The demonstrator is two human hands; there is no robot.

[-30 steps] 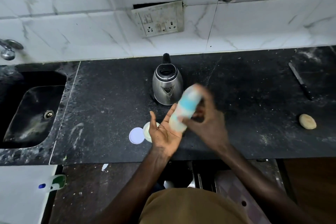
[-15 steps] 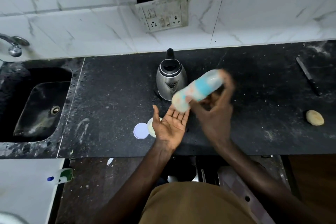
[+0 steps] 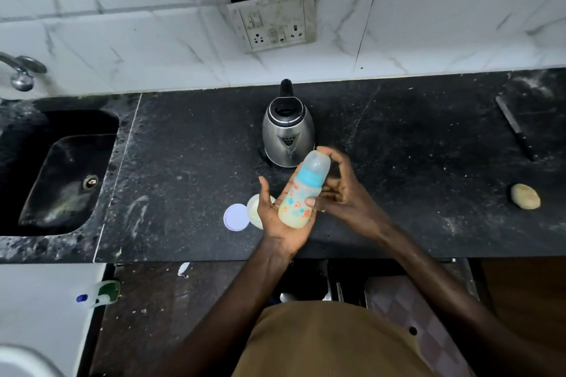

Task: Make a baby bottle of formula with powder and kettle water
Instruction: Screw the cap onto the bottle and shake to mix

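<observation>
A baby bottle (image 3: 301,194) with a blue collar, clear cap and pale milky liquid lies tilted over the counter, cap pointing away from me. My right hand (image 3: 343,193) grips its body, thumb across the front and fingers curled behind. The bottle's base rests in the palm of my left hand (image 3: 275,217), which is held flat and palm up. A steel electric kettle (image 3: 288,135) stands just behind the hands. A small open powder tub (image 3: 253,211) and its white round lid (image 3: 235,217) sit on the counter left of my left hand.
Black stone counter (image 3: 183,168) with a sink (image 3: 61,174) and tap (image 3: 21,70) at the left. A knife (image 3: 514,128) and a round beige lump (image 3: 525,196) lie far right. A wall socket (image 3: 272,21) hangs above the kettle.
The bottle swung from raised and blurred to the right down onto my left palm. My left hand stayed palm up in about the same place.
</observation>
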